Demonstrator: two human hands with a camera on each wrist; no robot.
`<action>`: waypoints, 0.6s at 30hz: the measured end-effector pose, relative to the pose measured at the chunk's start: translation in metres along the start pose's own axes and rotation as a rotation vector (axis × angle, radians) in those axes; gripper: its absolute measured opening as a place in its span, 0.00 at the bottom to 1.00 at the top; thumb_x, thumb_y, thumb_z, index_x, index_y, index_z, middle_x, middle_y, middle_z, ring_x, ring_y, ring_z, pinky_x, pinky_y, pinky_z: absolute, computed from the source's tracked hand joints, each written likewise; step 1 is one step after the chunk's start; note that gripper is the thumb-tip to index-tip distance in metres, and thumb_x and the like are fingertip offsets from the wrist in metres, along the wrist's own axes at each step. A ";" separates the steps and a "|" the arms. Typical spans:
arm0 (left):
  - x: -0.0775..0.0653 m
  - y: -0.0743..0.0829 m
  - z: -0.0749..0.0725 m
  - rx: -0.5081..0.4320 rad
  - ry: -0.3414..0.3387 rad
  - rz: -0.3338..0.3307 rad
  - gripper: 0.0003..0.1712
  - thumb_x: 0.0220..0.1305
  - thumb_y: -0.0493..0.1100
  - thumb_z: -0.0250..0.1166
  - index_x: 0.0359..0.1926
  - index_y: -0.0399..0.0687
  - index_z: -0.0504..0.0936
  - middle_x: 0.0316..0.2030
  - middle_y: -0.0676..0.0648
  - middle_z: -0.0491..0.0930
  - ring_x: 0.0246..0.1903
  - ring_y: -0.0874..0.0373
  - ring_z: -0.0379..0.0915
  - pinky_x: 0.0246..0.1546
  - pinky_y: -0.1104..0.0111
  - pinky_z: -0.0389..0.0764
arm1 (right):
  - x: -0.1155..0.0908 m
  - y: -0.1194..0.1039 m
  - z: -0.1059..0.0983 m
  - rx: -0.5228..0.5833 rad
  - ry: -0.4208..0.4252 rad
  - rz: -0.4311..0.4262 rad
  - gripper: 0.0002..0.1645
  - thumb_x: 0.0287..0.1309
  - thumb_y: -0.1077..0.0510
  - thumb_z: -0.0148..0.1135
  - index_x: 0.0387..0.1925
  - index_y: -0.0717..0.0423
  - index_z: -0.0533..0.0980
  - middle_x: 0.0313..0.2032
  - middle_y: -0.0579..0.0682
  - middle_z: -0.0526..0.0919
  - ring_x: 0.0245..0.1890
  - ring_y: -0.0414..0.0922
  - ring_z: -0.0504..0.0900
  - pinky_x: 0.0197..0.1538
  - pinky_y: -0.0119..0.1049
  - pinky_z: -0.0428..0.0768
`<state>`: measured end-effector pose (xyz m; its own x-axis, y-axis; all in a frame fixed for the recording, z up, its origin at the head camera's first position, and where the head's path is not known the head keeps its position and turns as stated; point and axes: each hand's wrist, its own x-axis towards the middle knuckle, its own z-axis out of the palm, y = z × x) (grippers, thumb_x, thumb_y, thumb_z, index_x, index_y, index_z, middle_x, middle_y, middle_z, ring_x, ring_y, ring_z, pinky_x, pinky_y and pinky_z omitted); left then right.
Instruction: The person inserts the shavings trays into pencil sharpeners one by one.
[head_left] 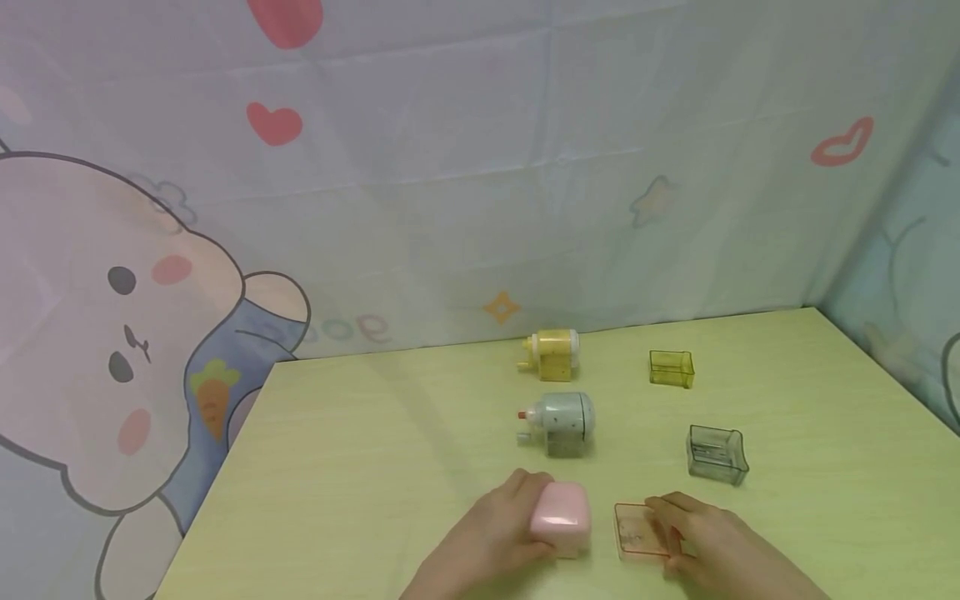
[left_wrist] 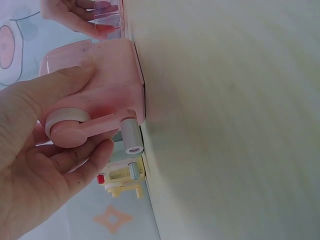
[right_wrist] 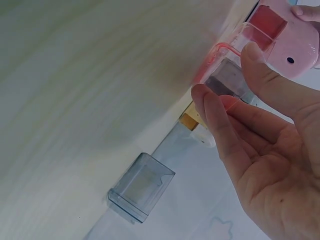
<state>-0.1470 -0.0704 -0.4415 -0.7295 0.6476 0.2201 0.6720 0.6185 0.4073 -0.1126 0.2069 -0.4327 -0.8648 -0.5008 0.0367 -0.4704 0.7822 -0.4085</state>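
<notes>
At the table's near side my left hand (head_left: pixel 491 529) grips a pink crank pencil sharpener (head_left: pixel 562 510). In the left wrist view the thumb lies across the sharpener's body, and its crank handle (left_wrist: pixel 132 136) with a pale grey knob points toward the table. To the right, apart from the sharpener, my right hand (head_left: pixel 708 533) holds a clear pink shavings drawer (head_left: pixel 636 531) between thumb and fingers. A red-tinted opening (right_wrist: pixel 267 25) shows in the sharpener's side facing the drawer in the right wrist view. Part of the drawer is hidden behind the right fingers.
Behind the pink sharpener stand a grey-blue sharpener (head_left: pixel 567 421) and, farther back, a yellow sharpener (head_left: pixel 555 352). On the right lie a clear grey drawer (head_left: pixel 716 454) and a clear yellow drawer (head_left: pixel 671 367). A patterned cloth (head_left: pixel 450 208) hangs along the table's back edge.
</notes>
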 end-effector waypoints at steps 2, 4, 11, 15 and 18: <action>0.001 0.001 0.000 -0.001 -0.006 -0.008 0.36 0.43 0.49 0.70 0.54 0.51 0.66 0.40 0.52 0.71 0.34 0.67 0.67 0.36 0.74 0.77 | 0.000 0.000 0.000 -0.007 0.004 -0.005 0.33 0.37 0.55 0.70 0.48 0.65 0.72 0.43 0.52 0.77 0.36 0.45 0.75 0.36 0.43 0.80; 0.001 0.002 0.000 -0.005 -0.013 -0.016 0.36 0.43 0.48 0.70 0.54 0.51 0.65 0.40 0.52 0.71 0.33 0.67 0.67 0.36 0.74 0.77 | 0.000 0.000 0.000 -0.008 0.000 -0.007 0.33 0.37 0.54 0.70 0.48 0.66 0.72 0.43 0.53 0.77 0.37 0.46 0.75 0.36 0.43 0.80; 0.004 0.004 0.002 0.004 -0.027 -0.016 0.36 0.44 0.49 0.70 0.55 0.51 0.65 0.42 0.53 0.70 0.33 0.67 0.66 0.37 0.74 0.76 | 0.002 -0.001 0.000 0.014 -0.025 0.014 0.35 0.37 0.54 0.70 0.49 0.67 0.72 0.45 0.57 0.77 0.39 0.49 0.75 0.38 0.45 0.80; 0.005 0.005 0.002 0.011 -0.032 -0.013 0.36 0.44 0.49 0.70 0.55 0.51 0.65 0.42 0.53 0.71 0.34 0.67 0.66 0.37 0.75 0.76 | 0.003 -0.003 0.000 0.026 -0.032 0.016 0.35 0.37 0.53 0.70 0.49 0.66 0.72 0.46 0.58 0.77 0.39 0.50 0.76 0.39 0.46 0.80; 0.006 0.007 0.002 0.011 -0.038 -0.011 0.36 0.44 0.49 0.70 0.55 0.50 0.65 0.42 0.52 0.71 0.34 0.67 0.66 0.37 0.75 0.76 | 0.004 -0.004 0.000 0.016 -0.023 -0.001 0.35 0.37 0.53 0.70 0.49 0.66 0.72 0.45 0.57 0.77 0.38 0.49 0.76 0.39 0.45 0.80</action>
<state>-0.1470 -0.0615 -0.4390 -0.7319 0.6567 0.1819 0.6651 0.6305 0.4001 -0.1142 0.2012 -0.4311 -0.8599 -0.5102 0.0159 -0.4682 0.7759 -0.4229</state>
